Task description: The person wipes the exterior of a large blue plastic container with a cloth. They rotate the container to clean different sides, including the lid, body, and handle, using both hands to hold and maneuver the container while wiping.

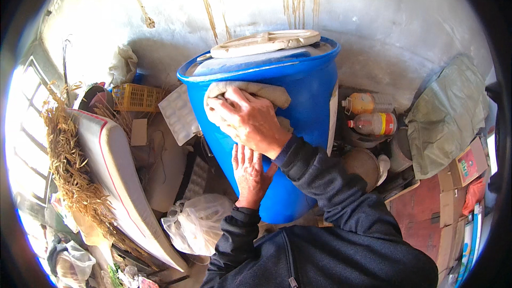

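A large blue plastic barrel stands in front of me. A dusty whitish lid rests on its top. My right hand presses a folded beige cloth against the upper front of the barrel, with its fingers bent over the cloth. Part of the cloth is hidden under that hand. Just below, my left hand lies flat on the barrel's side with its fingers stretched upward, holding nothing.
To the left are a leaning pale padded board, dried stalks, a yellow crate and a clear plastic bag. On the right lie plastic bottles, a green-grey sheet and cardboard boxes. A stained wall rises behind.
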A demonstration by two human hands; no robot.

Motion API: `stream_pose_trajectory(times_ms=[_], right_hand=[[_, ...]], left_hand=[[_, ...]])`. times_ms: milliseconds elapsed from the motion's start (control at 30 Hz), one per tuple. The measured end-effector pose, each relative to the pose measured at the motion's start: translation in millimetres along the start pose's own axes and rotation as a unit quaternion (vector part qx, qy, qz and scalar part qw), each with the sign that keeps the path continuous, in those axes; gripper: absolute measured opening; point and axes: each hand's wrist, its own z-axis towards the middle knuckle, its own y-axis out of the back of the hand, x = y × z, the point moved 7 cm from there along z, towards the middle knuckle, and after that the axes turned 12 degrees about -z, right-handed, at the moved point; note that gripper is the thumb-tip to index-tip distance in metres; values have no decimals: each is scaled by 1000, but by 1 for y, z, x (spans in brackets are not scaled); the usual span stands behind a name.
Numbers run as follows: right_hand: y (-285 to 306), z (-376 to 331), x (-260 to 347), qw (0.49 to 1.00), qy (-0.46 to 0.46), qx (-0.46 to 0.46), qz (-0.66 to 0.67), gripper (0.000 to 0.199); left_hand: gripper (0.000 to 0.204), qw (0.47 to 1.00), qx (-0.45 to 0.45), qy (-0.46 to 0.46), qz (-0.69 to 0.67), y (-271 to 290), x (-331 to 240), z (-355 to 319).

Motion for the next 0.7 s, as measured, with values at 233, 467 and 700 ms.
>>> stream_pose_trajectory(times_ms=[233, 467, 700], right_hand=[[79, -40, -41, 978, -142, -140, 59, 42], [75, 15, -54, 991, 27, -60, -118, 39], [-4, 57, -8, 977, 126, 62, -161, 31]], left_hand=[[97, 1000, 5, 17, -25, 6, -4, 4], [108, 999, 12, 16, -32, 10, -6, 6], [105, 999, 17, 9, -50, 12, -2, 3]])
